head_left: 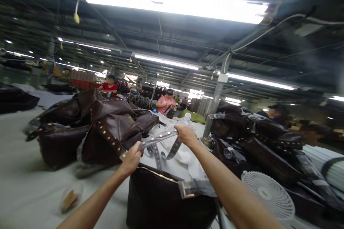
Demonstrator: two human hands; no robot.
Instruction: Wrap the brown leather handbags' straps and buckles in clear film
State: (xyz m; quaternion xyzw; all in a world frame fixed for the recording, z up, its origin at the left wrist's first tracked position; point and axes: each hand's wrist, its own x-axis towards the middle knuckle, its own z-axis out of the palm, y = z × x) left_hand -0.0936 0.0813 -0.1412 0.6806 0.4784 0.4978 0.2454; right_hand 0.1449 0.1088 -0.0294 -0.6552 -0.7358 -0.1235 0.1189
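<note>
Between my two hands a studded leather strap [160, 137] is stretched, wrapped in clear plastic film. My left hand [134, 157] is closed around its lower left end. The upper right part sits in the closed fingers of my right hand [186, 135], and a further length of strap hangs below that hand. Underneath stands a dark brown leather bag [169, 200] with a gold zipper along its top edge. A plastic-wrapped buckle [197, 188] lies against the bag's upper right side, partly behind my right forearm.
Brown studded bags [107, 136] are piled to the left on a pale table [32, 189]. More bags [266, 150] are heaped at right, near a white fan [268, 193] and a metal post [219, 89]. Co-workers [166, 103] are farther back. A small tan piece [70, 200] lies front left.
</note>
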